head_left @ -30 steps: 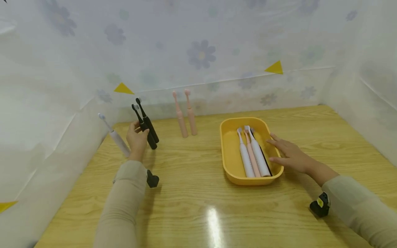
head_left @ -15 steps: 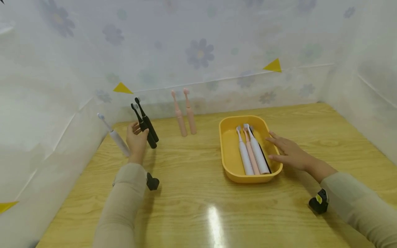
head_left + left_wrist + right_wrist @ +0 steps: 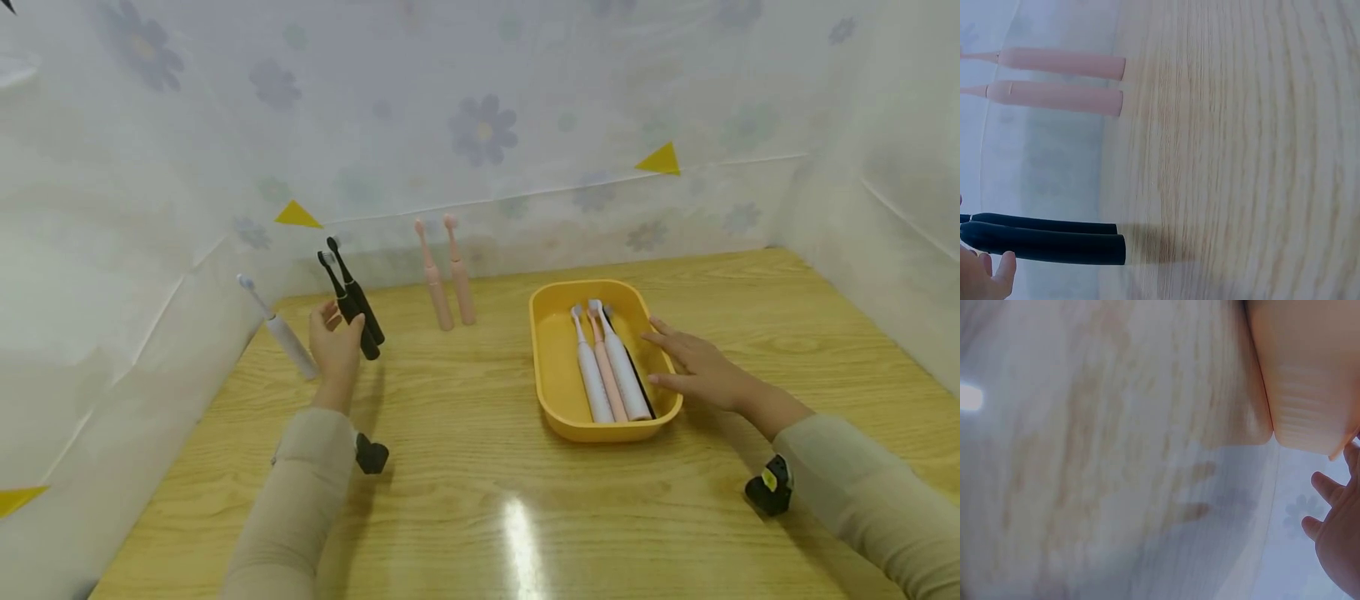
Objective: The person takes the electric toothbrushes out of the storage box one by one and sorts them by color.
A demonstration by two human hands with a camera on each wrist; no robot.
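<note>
Two black electric toothbrushes stand upright side by side at the back left, a front one (image 3: pixel 347 307) and a rear one (image 3: pixel 363 310). My left hand (image 3: pixel 335 354) is around the front one, fingers loosely spread and thumb near its handle. In the left wrist view the thumb tip lies at the edge of that handle; whether it touches is unclear. My right hand (image 3: pixel 705 372) rests at the right rim of a yellow tray (image 3: pixel 553 392), fingers extended. Inside lie two white toothbrushes (image 3: pixel 626 379), a pink toothbrush (image 3: pixel 609 375) and a partly hidden black one.
A white toothbrush (image 3: pixel 291 343) stands left of my left hand. Two pink toothbrushes, a left one (image 3: pixel 438 293) and a right one (image 3: pixel 462 292), stand near the back wall. Patterned sheeting (image 3: pixel 585 83) walls in the wooden table (image 3: pixel 450 475).
My left hand has shifted slightly right and back toward me, its fingers loosening from the front black toothbrush, which stays standing. The right hand stays at the tray.
</note>
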